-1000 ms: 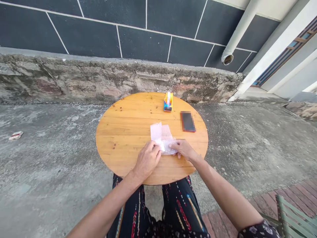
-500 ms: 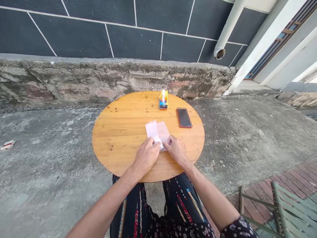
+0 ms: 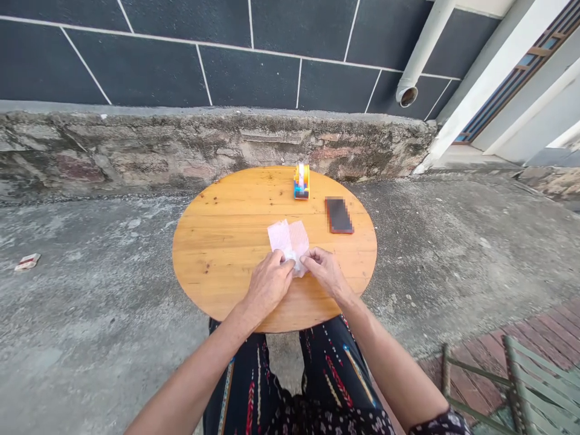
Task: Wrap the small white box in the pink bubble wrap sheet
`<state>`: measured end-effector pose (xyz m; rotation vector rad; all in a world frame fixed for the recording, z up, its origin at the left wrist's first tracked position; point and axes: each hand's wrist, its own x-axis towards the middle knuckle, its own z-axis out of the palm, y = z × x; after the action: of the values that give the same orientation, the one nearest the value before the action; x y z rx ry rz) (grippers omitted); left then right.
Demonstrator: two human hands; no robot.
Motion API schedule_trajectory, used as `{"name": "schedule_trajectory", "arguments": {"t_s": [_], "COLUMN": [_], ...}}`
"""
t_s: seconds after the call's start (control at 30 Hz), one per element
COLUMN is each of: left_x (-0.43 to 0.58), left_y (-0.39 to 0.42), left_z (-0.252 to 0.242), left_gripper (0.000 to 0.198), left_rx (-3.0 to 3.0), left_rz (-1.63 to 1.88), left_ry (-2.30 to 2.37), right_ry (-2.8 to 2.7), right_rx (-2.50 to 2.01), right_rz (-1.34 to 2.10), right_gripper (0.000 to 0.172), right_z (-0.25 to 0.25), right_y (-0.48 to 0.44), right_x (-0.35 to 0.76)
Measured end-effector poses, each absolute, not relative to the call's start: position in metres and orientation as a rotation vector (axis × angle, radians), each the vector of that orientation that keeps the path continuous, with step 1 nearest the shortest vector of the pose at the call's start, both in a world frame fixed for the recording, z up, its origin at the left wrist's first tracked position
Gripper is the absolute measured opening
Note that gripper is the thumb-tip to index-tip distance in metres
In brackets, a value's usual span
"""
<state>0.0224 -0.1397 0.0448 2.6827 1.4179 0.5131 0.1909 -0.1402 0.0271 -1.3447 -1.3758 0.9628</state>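
Pale wood forms the round desk [image 3: 217, 241], and near its middle lies a thin pink-white plastic sheet [image 3: 289, 237]. Your left hand [image 3: 268, 283] and right hand [image 3: 324, 272] meet at the sheet's near edge, fingers pinched shut on it, the two hands almost touching. The rest of the sheet spreads flat beyond your fingertips. Farther back on the desk stands a small orange-and-blue tape dispenser [image 3: 301, 181], and a dark rectangular phone [image 3: 339, 215] lies flat near it. Rough grey concrete floor [image 3: 90, 302] surrounds the desk, with a weathered stone ledge [image 3: 136, 145] and dark tiled wall [image 3: 226, 72] behind, and a green metal chair [image 3: 534, 386] to your right.
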Motion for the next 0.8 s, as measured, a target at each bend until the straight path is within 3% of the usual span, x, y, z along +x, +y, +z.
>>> {"name": "schedule_trajectory", "arguments": {"t_s": [0.33,0.67,0.8], "left_x": [0.023,0.025,0.025], "left_y": [-0.140,-0.139,-0.139], "left_z": [0.048,0.045,0.047], "left_gripper": [0.019,0.018,0.021], "left_rx": [2.684,2.713,2.700], "left_rz": [0.487,0.519,0.512], "left_ry": [1.423,1.428,1.439], "right_ry": [-1.487,-1.420,-1.476], "right_rx": [-1.498,-1.415,-1.323], "right_rz": [0.704,0.714,0.713], "right_gripper": [0.008,0.019,0.013], "right_z": [0.019,0.013,0.018], "right_y": [-0.126,-0.128,-0.138], "right_x": [0.198,0.183,0.180]}}
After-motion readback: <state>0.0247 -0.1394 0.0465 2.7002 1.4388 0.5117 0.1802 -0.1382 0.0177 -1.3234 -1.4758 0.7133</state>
